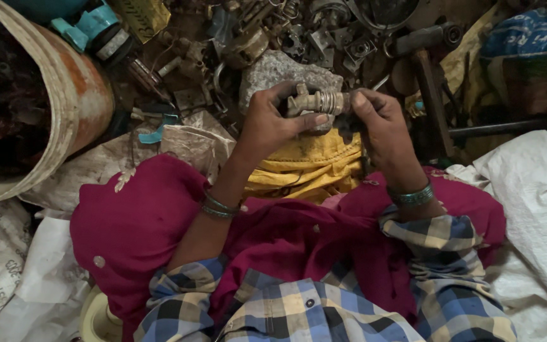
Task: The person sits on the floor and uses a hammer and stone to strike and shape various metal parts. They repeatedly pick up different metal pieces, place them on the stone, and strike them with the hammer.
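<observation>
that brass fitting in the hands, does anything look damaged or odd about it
The brass fitting, held between the left hand and right hand, looks dull and grimy, with a dark, dirty end by the right fingers. No crack or bend is visible. It matches the worn scrap metal pile behind it.

**A dim, crowded scrap corner**

The light is low and warm, leaving the far edge in deep shadow. A heap of grimy metal scrap parts [298, 35] covers the ground at the top, with a rough grey stone block [267, 73] lying among them. At the left stands a large rusty orange drum with a pale rim [80, 101], and just beyond it lies a turquoise plastic fitting [89, 28]. Crumpled white woven plastic sacks [533, 202] spread over the floor at the right, and more lie at the left. A blue printed sack [530, 31] sits in the top right corner, near a dark wooden-handled hammer [422, 63].
</observation>
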